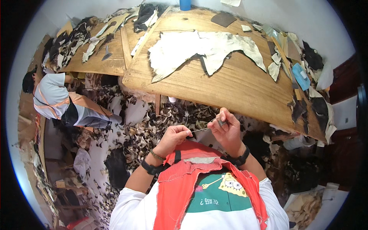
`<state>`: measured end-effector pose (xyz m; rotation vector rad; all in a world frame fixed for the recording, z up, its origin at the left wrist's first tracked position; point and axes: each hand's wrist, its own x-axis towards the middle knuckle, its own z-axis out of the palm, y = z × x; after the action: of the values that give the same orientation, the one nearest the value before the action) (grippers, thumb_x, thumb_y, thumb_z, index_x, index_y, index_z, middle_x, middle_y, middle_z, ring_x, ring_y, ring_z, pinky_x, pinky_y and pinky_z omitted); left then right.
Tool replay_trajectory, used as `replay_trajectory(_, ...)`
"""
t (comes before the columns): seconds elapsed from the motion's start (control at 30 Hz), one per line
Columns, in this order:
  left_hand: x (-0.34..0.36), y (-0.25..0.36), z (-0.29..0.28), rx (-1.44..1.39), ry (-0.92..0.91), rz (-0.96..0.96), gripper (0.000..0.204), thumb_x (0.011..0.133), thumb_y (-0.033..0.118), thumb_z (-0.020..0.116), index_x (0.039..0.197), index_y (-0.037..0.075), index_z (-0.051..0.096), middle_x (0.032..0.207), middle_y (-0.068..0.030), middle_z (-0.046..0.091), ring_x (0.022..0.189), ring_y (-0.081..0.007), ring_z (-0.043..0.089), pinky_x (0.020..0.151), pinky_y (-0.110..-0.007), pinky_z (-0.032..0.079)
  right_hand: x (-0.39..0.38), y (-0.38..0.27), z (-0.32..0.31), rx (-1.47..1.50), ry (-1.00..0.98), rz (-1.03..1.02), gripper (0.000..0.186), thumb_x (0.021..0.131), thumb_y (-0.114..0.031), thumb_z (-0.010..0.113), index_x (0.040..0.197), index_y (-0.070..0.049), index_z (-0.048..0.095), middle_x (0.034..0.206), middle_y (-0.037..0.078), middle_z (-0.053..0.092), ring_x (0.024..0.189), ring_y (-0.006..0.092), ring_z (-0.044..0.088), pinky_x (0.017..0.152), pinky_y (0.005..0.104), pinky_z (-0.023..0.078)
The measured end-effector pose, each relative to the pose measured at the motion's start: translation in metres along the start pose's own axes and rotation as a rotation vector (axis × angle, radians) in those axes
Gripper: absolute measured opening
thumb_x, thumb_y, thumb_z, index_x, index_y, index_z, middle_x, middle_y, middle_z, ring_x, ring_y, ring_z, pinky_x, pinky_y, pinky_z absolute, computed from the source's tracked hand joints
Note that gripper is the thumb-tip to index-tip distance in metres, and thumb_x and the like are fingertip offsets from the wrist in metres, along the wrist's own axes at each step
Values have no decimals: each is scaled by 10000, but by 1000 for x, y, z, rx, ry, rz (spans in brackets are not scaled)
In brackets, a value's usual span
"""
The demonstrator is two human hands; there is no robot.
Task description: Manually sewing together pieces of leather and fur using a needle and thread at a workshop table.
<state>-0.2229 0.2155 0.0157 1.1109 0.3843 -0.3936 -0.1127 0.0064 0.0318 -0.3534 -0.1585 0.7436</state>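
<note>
In front of my chest, both hands hold a thin pale thread (199,130) stretched between them. My left hand (177,137) is closed, pinching one end between thumb and forefinger. My right hand (226,128) is closed too, fingers bent around the other end, and a grey metal ring-like band (221,122) circles one finger. Whether a needle is on the thread is too small to tell. Just beyond my hands, a pale hide piece (214,48) with ragged edges lies flat on the wooden table (191,86), touched by neither hand.
Fur and hide scraps (76,40) heap along the table's far left. A blue tray-like object (301,76) lies among scraps at the right. A blue cylinder (185,4) stands at the back edge. Offcuts (142,143) litter the floor. Another person (57,99) bends at the left table.
</note>
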Motion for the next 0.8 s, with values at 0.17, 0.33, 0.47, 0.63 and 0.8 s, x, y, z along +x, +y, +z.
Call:
replay_trajectory(0.17,-16,-8,-10,117,296,142,146,945,156,657,882,38,715,723,63,622,582,8,450,514,-175,338,-6,-8,-3,-645,351,-6,253,982,-197,566,792,-44,633,581,-49,499,503,53,410,602,289,437)
replay_trajectory(0.33,-26,-17,-11,138,381,315,172,935,200,671,859,52,716,672,80,589,527,10,369,474,-190,259,-16,14,5,-2119,-222,-52,198,915,-182,617,835,-15,687,644,155,598,599,86,557,577,296,467)
replay_trajectory(0.47,-34,-23,-32,66,468,278,184,964,192,630,847,57,676,577,104,431,493,-7,311,460,-205,234,-17,13,8,-1498,-155,298,217,920,-186,606,816,-8,673,613,114,579,598,81,545,556,292,441)
replay_trajectory(0.63,-35,-37,-54,-60,570,356,169,978,183,607,853,87,670,569,117,427,485,9,295,442,-200,217,-16,11,8,-1429,-65,284,246,925,-197,588,793,3,644,602,61,545,592,94,506,551,295,419)
replay_trajectory(0.8,-31,-31,-43,881,922,662,205,918,115,671,1081,1,623,902,-7,627,726,-79,572,666,-250,476,-16,17,13,-1499,-132,276,283,933,-212,568,780,18,629,612,78,563,587,123,508,558,314,426)
